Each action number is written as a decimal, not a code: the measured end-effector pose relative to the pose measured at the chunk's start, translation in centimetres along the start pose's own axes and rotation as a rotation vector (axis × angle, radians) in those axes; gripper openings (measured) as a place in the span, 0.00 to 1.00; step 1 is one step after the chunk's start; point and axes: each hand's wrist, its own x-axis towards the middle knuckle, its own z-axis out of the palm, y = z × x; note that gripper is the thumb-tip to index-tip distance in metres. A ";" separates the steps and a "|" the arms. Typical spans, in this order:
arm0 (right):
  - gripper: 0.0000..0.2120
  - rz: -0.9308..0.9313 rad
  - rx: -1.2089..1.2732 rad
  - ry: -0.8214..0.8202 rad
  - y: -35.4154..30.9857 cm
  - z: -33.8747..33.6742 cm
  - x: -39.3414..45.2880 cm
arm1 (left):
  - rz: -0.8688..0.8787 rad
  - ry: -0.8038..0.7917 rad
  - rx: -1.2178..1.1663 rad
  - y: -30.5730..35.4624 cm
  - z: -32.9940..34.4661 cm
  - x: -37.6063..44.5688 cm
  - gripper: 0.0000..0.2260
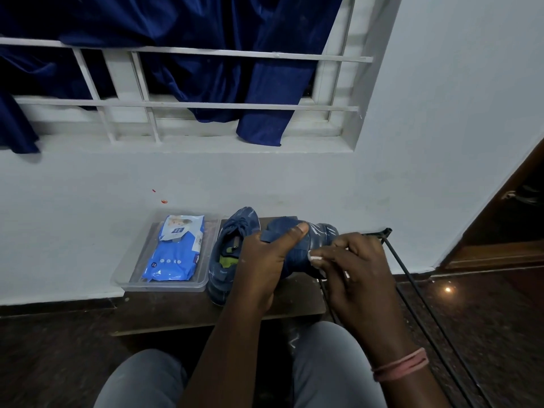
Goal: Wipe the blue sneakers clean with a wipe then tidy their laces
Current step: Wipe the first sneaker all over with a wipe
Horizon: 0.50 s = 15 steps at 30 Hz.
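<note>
held sneaker [297, 248] is gripped above the desk [182, 307] by the left hand [265, 260] | wipe [316, 257] is pinched against it by the right hand [353, 266] | second sneaker [228, 248] lies just left | wipes pack [175, 248] in tray [164, 285] further left

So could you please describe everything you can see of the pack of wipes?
The pack of wipes is a soft plastic pouch, blue with a white upper part that carries a printed picture. It lies flat inside a clear plastic tray, left of the sneakers, on the low wooden board by the wall. Neither hand touches it.
</note>
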 end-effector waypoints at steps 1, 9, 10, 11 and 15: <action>0.09 0.050 0.006 0.022 0.2 -0.3 0.1 | -0.011 -0.008 0.004 -0.1 0.0 -0.1 0.19; 0.05 0.221 0.269 -0.016 -0.1 -0.6 0.0 | -0.046 0.053 0.048 -0.8 -1.3 0.5 0.12; 0.05 0.228 0.261 -0.032 -0.1 -0.5 0.0 | -0.048 0.064 0.074 -0.9 -1.4 0.5 0.15; 0.06 0.231 0.239 -0.043 -0.1 -0.4 0.0 | -0.044 0.066 0.097 -1.0 -1.6 0.6 0.19; 0.06 0.271 0.150 -0.062 0.0 0.3 0.4 | -0.046 0.010 0.156 -1.3 -2.5 0.5 0.29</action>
